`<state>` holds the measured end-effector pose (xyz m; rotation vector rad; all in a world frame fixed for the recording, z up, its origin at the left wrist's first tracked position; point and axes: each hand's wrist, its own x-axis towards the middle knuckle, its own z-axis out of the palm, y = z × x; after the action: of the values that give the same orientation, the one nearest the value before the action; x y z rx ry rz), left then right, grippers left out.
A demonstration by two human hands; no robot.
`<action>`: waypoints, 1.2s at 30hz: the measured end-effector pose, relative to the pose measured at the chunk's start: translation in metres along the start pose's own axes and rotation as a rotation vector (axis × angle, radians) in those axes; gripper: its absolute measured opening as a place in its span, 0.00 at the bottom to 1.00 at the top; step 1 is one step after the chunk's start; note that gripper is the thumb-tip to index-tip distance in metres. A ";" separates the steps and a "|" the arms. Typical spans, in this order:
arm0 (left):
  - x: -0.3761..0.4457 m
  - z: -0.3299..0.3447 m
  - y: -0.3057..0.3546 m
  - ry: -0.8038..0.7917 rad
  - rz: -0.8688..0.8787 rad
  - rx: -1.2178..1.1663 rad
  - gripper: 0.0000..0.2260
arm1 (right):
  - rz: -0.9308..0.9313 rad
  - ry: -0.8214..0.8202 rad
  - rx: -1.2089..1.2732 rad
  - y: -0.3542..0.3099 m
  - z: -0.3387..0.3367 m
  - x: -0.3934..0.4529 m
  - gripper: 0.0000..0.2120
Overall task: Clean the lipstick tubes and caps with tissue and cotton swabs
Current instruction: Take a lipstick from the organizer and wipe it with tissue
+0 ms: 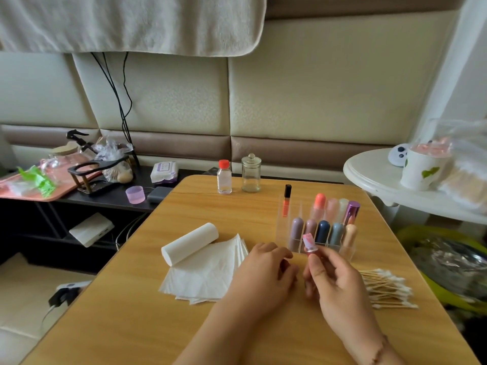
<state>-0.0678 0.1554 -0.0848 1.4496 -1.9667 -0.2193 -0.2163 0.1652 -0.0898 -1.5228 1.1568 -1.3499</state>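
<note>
My right hand (329,275) holds an uncapped lipstick tube (308,243) upright, its pink tip smeared and pointing up. My left hand (266,270) rests curled on the wooden table (131,325) just left of the tube, fingers closed; whether it holds a cap is hidden. Behind the tube stands a clear acrylic organizer (347,252) with several capped lipsticks (322,230) and an orange lip gloss (286,204). A stack of white tissues (203,275) and a tissue roll (189,242) lie to the left. A pile of cotton swabs (387,288) lies to the right.
A small red-capped bottle (224,177) and a lidded glass jar (251,173) stand at the table's far edge. A cluttered dark shelf (110,198) with a pink tray (15,188) sits left. A white round table (376,177) with a cup (419,172) is at the right.
</note>
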 end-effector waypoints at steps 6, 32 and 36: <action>-0.002 -0.035 0.007 0.062 -0.075 0.107 0.11 | -0.003 0.018 -0.023 0.008 -0.002 0.003 0.15; -0.026 -0.128 -0.041 -0.012 -0.523 -0.270 0.07 | -0.018 -0.018 -0.007 0.008 -0.001 0.002 0.15; -0.021 -0.137 -0.050 0.227 -0.605 -0.635 0.08 | 0.013 -0.031 -0.005 0.011 -0.001 0.002 0.18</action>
<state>0.0576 0.1898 -0.0146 1.4937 -1.0811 -0.8219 -0.2186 0.1605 -0.0999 -1.5319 1.1493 -1.3111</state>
